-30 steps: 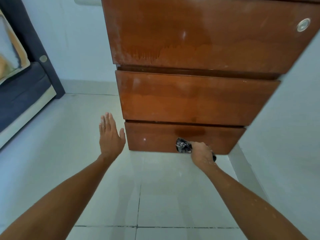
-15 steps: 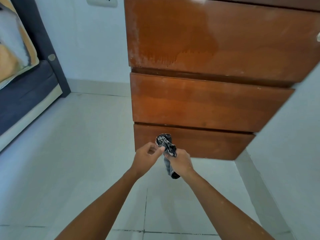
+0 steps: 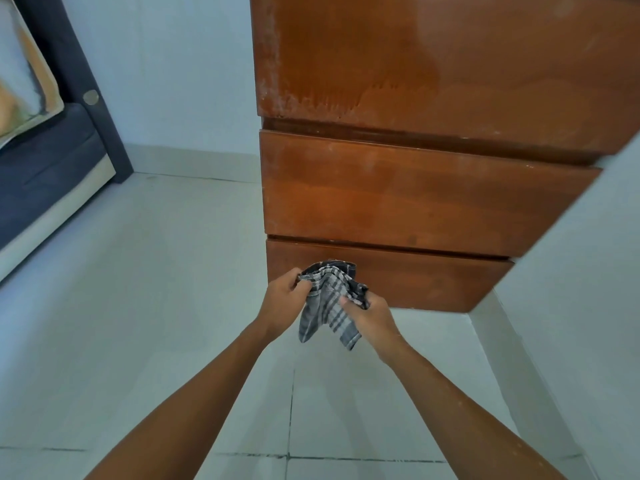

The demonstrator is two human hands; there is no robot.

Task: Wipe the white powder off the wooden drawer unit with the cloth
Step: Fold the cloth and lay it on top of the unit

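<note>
A brown wooden drawer unit (image 3: 415, 188) with three drawer fronts stands against the white wall. White powder streaks its top front, thickest along the left edge and lower band (image 3: 277, 95). In front of the bottom drawer, both hands hold a grey checked cloth (image 3: 325, 306) spread between them. My left hand (image 3: 285, 296) pinches its left upper corner. My right hand (image 3: 370, 313) grips its right side. The cloth hangs clear of the wood, its lower ends dangling.
White tiled floor (image 3: 156, 306) spreads to the left and below. A white wall (image 3: 595, 271) closes in on the right of the unit. A dark sofa (image 3: 41, 168) with a cushion sits far left.
My right hand pulled the bunched cloth away from the bottom drawer. My left hand came in from open on the left and took hold, and the cloth now hangs unfolded between both hands.
</note>
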